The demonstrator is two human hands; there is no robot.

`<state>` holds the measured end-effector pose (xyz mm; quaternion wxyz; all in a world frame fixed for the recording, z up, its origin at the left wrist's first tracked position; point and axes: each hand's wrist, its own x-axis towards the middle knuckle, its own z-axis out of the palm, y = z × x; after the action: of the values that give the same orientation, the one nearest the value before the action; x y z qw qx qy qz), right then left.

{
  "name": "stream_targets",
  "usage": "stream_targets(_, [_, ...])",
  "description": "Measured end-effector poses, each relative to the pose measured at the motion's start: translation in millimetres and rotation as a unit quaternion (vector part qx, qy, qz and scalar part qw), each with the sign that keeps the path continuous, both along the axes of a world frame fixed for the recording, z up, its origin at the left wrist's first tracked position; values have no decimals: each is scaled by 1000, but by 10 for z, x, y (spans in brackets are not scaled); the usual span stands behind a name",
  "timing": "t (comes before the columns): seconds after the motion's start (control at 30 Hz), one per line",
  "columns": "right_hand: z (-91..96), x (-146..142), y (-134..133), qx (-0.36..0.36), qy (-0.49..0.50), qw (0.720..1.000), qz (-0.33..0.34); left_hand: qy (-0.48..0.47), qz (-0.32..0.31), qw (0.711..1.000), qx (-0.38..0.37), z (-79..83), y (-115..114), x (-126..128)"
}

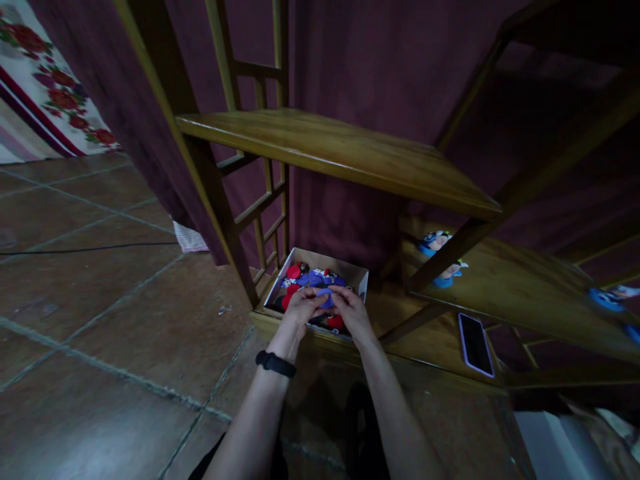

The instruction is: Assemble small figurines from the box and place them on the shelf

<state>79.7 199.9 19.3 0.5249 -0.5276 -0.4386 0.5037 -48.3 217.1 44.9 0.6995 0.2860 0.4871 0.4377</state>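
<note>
A white cardboard box [359, 275] sits on the lowest wooden shelf, filled with several red and blue small toy figures [311, 275]. Both my hands reach into its near side. My left hand [299, 308], with a black band on the wrist, and my right hand [350, 312] are closed together on a blue toy piece [325, 294] held between their fingertips above the box's contents.
A wooden shelf unit [340, 150] stands against a dark maroon wall. A phone [475, 344] lies on the lowest shelf to the right. Blue toy figures [440, 257] stand on the middle shelf at right. Brown tiled floor [100, 300] spreads left, with a floral cloth [50, 87] beyond.
</note>
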Motion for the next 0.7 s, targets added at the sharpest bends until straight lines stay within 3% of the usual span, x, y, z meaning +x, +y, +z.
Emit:
stream_targets(0.1, [-76,55,89,9,-64,998,-25,-26,118,993,2,-2,100,-217])
stream_targets(0.2, [-125,83,242,57,-213,975,-22,-94,207,974,-21,11,188,-463])
stream_targets(0.37, [-226,-212,486,126,-441,886,68,-186,237,952,-61,44,219,-612])
stream_targets(0.5, [-379,-507,588,133,-519,839,94,-219,231,945,-68,62,211,-601])
stream_targets(0.6, [-444,-580,621,135,-488,858,86,-237,226,942,-74,61,219,-612])
stream_targets(0.7, [-390,-522,549,94,-347,932,46,-244,223,941,-72,59,227,-627])
